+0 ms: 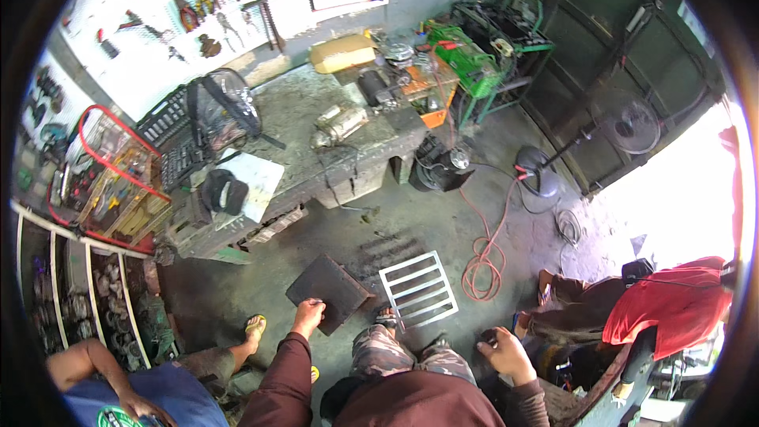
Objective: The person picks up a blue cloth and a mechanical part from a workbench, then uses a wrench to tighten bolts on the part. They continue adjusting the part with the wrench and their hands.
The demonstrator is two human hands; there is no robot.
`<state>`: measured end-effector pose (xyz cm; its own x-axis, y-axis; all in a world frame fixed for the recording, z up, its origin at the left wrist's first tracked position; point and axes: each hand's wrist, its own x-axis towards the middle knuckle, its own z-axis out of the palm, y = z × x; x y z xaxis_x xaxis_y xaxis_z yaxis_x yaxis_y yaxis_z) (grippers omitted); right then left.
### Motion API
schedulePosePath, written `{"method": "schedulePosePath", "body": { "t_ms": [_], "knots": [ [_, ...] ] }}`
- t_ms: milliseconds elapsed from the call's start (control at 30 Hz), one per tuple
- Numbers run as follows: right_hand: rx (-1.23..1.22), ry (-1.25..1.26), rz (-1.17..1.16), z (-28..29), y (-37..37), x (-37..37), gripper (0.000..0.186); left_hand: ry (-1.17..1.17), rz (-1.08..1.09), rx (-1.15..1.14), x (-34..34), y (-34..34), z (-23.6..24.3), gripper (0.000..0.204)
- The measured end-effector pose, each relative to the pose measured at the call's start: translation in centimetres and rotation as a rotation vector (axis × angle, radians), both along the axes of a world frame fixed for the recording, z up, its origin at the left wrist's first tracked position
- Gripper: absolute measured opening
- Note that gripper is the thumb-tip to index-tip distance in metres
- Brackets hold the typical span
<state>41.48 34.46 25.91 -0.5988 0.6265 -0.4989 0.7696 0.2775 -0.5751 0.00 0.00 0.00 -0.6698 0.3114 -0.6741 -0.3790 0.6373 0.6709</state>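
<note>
My left hand (308,317) is closed on the near edge of a dark, flat square panel (330,288), tilted above the floor in front of me. Off to the right, my right hand (508,357) is raised with its fingers curled. A small dark thing (488,337) shows at its fingertips, too unclear to name. A white slatted metal frame (419,290) lies on the floor just ahead of my feet, to the right of the panel.
A worker in blue (150,397) sits close on my left; another in red (672,300) bends on my right. Ahead stands a cluttered workbench (292,111). A coiled red hose (482,273), a black bucket (437,164) and a standing fan (629,122) are beyond the frame.
</note>
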Motion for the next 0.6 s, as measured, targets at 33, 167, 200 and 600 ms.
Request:
{"method": "schedulePosePath", "body": {
  "t_ms": [33, 167, 200, 600],
  "knots": [
    [0.084, -0.047, 0.075, 0.3, -0.1, 0.3, 0.053, -0.041, 0.029, -0.028, 0.2, 0.1, -0.1, 0.013],
    [0.256, -0.029, 0.135, 1.0, -0.4, 2.3, 0.046, -0.14, -0.007, -0.074, 2.0, -1.2, -0.9, 0.009],
    [0.228, 0.001, 0.108, 1.3, 0.0, 2.8, 0.045, -0.142, -0.044, -0.09, 2.7, -1.6, -1.1, 0.009],
    [-1.168, 1.414, -0.8, 2.3, 0.8, 5.3, 0.111, -0.259, -0.249, -0.227, 4.8, -0.9, -1.5, 0.014]
  ]
}}
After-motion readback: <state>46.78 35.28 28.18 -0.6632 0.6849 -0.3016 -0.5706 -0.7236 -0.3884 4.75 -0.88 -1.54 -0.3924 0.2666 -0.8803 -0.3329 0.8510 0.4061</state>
